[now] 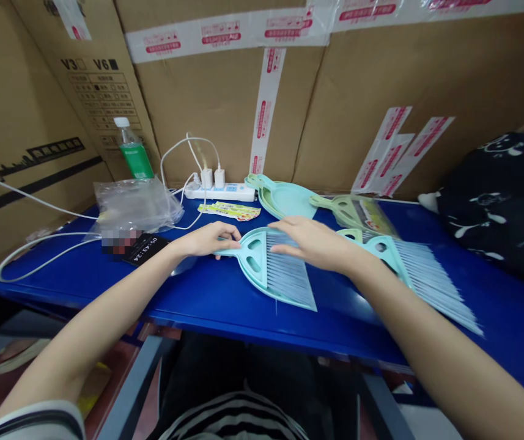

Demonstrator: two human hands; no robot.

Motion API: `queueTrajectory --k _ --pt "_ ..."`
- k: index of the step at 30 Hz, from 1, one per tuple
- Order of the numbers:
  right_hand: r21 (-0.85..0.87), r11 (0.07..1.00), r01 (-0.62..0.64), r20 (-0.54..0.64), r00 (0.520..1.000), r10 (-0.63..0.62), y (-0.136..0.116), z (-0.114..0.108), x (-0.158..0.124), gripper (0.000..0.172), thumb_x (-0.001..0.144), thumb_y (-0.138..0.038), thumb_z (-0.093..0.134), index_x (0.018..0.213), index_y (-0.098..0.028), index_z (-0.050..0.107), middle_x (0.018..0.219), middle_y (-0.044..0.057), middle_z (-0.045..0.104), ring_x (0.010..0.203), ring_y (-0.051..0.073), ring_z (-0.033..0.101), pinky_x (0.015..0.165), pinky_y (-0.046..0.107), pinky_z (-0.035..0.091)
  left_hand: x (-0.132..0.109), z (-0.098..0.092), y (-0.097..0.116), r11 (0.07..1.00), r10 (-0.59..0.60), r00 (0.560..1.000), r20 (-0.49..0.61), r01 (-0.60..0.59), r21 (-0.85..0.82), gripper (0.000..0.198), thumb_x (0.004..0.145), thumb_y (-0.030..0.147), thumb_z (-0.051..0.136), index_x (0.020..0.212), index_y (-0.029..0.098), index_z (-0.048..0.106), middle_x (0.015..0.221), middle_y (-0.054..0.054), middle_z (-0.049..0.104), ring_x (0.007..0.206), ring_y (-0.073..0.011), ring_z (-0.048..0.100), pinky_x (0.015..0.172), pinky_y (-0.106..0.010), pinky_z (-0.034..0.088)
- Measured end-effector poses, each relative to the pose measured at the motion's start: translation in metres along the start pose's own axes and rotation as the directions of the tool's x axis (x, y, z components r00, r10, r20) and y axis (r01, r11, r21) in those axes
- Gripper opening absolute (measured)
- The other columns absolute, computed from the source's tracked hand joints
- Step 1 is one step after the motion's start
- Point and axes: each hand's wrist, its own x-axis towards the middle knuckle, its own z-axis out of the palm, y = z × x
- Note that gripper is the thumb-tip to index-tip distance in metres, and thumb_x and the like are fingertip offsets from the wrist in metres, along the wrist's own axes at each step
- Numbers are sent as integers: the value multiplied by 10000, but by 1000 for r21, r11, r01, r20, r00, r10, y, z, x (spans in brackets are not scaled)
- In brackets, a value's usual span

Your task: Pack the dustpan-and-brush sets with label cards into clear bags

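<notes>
Closed round a pale turquoise handle, my left hand holds a hand brush nested in a matching dustpan. The brush's whitish bristles fan out to the right over the pan. My right hand lies over the upper end of the bristles with its fingers stretched out and apart; whether it presses on them I cannot tell. Under and beyond my right forearm lies another turquoise brush, partly hidden. A green handle shows behind it.
Behind stand turquoise and green dustpans and a bagged green set. At the back are a power strip, a bottle, plastic bags, labels and a phone. Cardboard walls the blue table; a black printed bag sits right.
</notes>
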Motion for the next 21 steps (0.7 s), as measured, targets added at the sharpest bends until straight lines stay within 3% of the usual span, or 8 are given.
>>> queueTrajectory --k 3,6,12,21 --pt "-186 962 -201 -17 979 201 7 -11 -3 319 906 -270 509 1175 -153 635 1074 152 675 1028 294 621 832 382 488 -2 -2 2 1000 -8 999 40 8 0 278 821 422 591 845 145 576 566 58 539 439 -63 503 449 -187 403" --pt "-276 920 -280 19 955 296 14 -16 -6 282 879 -249 555 1133 -194 664 1005 127 683 957 283 649 721 332 491 -5 -4 3 1000 -9 996 85 10 -11 290 826 436 590 856 148 572 571 58 539 443 -61 498 440 -180 391" --pt "-248 937 -246 126 951 283 18 -14 -7 332 791 -276 681 1119 -225 658 1040 94 671 943 259 654 650 280 465 -7 -5 4 1000 -16 993 118 18 -18 257 841 409 578 860 153 559 576 61 526 440 -52 480 430 -171 389" --pt "-238 949 -207 183 950 253 22 -15 -9 309 745 -102 632 1033 -216 639 997 83 657 909 241 650 636 269 437 -10 -5 10 999 -48 989 142 47 9 245 857 406 555 868 161 553 590 65 502 462 -58 488 444 -172 398"
